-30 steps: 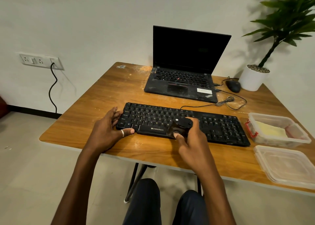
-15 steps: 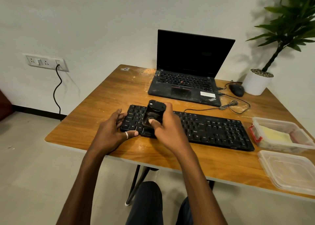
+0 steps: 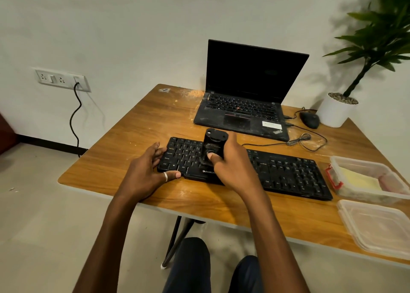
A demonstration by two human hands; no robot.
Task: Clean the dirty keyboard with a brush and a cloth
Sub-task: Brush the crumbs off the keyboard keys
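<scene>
A black keyboard (image 3: 288, 173) lies along the front of the wooden table (image 3: 137, 135), dusted with pale specks. My right hand (image 3: 233, 164) grips a black brush block (image 3: 214, 146) and holds it down on the left-middle keys, thumb on its near face. At the keyboard's left end rests my left hand (image 3: 148, 170), fingers on the outer keys and the ringed thumb along the front edge. A yellow cloth (image 3: 359, 179) lies inside an open clear box (image 3: 375, 195) at the right.
A dusty open laptop (image 3: 244, 113) stands behind the keyboard, with a mouse (image 3: 309, 119), a coiled cable (image 3: 304, 139) and a white plant pot (image 3: 337, 113) to its right. A clear lid (image 3: 377, 228) lies at the front right. Pale dust marks the tabletop.
My right hand has swept the brush from the keyboard's middle to its left side, then a little back to the right. My left hand has stayed on the left end.
</scene>
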